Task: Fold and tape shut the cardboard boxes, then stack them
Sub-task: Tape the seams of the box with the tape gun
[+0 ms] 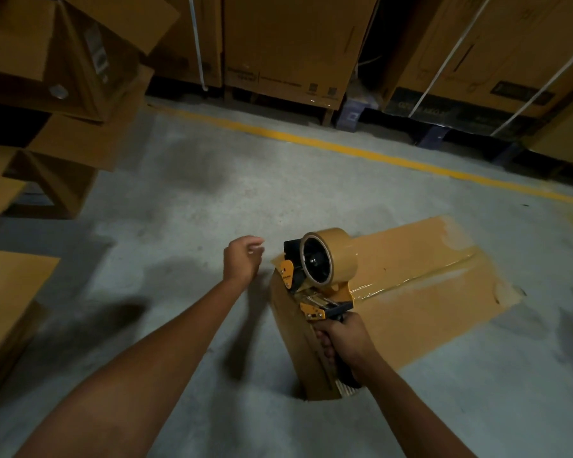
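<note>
Our right grip [341, 338] clasps the handle of the orange-and-black tape dispenser [315, 276] over the flat brown taped cardboard box [427, 292] on the grey concrete floor [179, 209]. Our left grip [242, 259] hangs relaxed and empty, just beside it.

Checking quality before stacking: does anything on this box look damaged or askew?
The cardboard box shows pale scuffed patches at its far end and right corner, and the tape strip looks wrinkled along the seam.
</note>
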Available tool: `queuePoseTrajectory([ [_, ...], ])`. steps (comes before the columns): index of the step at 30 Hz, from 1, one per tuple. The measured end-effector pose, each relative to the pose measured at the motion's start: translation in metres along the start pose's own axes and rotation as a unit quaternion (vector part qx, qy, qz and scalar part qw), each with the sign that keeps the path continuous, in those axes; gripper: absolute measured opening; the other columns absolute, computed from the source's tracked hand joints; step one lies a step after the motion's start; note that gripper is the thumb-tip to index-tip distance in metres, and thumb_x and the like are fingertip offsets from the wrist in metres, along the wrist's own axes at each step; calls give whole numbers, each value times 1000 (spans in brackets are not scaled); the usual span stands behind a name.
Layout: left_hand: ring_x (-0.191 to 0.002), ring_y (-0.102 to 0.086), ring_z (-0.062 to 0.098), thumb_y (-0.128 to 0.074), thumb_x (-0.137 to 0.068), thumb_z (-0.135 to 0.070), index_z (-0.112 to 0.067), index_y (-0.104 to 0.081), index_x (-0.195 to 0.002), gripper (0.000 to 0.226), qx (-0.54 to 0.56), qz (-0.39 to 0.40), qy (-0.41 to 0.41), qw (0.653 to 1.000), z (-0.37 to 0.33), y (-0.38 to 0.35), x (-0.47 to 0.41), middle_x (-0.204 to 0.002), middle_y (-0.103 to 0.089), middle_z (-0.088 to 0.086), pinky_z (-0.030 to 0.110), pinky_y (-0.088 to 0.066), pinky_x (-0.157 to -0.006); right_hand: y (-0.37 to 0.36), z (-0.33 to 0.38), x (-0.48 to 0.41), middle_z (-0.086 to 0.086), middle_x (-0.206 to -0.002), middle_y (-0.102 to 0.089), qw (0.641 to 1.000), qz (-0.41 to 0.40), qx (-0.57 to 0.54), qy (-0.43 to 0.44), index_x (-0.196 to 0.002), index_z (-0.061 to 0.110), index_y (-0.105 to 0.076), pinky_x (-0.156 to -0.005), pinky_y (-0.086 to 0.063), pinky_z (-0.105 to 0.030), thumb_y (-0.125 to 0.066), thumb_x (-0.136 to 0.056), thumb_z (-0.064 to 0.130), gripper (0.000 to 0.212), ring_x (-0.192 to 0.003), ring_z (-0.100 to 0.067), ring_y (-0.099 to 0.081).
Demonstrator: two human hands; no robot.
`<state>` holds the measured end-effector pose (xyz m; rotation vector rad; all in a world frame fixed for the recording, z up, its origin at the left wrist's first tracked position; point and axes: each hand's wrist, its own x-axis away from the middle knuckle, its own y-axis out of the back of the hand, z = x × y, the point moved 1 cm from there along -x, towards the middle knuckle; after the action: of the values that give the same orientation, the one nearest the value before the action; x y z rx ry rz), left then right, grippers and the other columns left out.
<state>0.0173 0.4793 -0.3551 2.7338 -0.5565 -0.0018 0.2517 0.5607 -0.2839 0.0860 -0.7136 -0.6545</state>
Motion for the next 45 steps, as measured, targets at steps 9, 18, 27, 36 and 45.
queuePoseTrajectory([
  [9,-71,-59,-4,-70,-91,-13,-18,-81,-78,17,83,184,68,977,-5,-22,11,-92,-74,11,21,-47,-71,-1,3,0,-4,-52,-48,1000,0,13,-11,-60,14,-59,-43,-34,-27,-64,-88,11,28,-41,-17,-40],
  [18,-61,-53,-1,-67,-90,-2,8,-75,-98,15,48,167,46,984,-3,-22,4,-93,-75,16,9,-42,-55,-1,4,13,-1,-51,-53,998,-32,60,-4,-57,18,-58,-48,-37,-29,-63,-80,12,25,-44,-17,-45],
  [27,-120,-62,26,-58,-97,-15,-10,-76,-113,25,-170,181,-158,956,-23,-21,21,-121,-71,10,31,-46,-101,14,-25,54,-1,-47,-40,994,-57,76,-46,-59,15,-45,-42,-30,-23,-58,-82,7,28,-37,-15,-32],
  [36,-153,-12,20,-35,-108,-30,-25,-43,-150,44,-349,287,-262,853,-18,-15,37,-164,-22,-4,50,-5,-121,16,-22,70,-3,-57,-51,993,-68,96,-29,-63,17,-53,-43,-37,-26,-59,-81,16,19,-45,-18,-43],
  [45,-154,7,25,-27,-107,-44,-6,-23,-156,63,-472,283,-230,803,-40,-29,62,-167,-5,10,48,4,-122,34,-62,111,-1,-54,-46,992,-69,87,-61,-67,15,-52,-44,-34,-25,-59,-85,12,19,-43,-13,-38],
])
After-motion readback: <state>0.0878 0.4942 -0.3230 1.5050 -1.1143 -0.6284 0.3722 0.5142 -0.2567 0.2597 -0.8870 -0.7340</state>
